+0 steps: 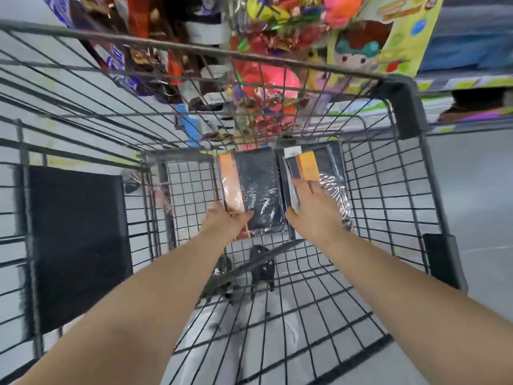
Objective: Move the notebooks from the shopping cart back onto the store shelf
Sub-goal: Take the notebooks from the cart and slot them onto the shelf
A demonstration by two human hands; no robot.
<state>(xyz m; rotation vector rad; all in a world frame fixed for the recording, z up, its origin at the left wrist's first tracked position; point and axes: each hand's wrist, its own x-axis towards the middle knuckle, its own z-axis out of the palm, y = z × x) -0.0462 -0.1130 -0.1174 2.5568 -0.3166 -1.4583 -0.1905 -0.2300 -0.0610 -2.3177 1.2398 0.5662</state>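
Two plastic-wrapped black notebooks with orange bands lie side by side on the floor of a wire shopping cart [369, 173]. My left hand [222, 222] grips the near edge of the left notebook [254, 187], thumb on its cover. My right hand [311, 201] lies on the right notebook [319, 168] with fingers spread over the cover and thumb at its near left edge. Whether either notebook is lifted off the cart floor cannot be told. The store shelf [466, 81] runs along the upper right beyond the cart.
Colourful toys and packaged goods [266, 79] hang past the cart's far wall. A black panel [77, 245] covers the cart's left side. The cart's black corner bumper [402, 104] stands at the far right. Grey floor shows beneath the wire base.
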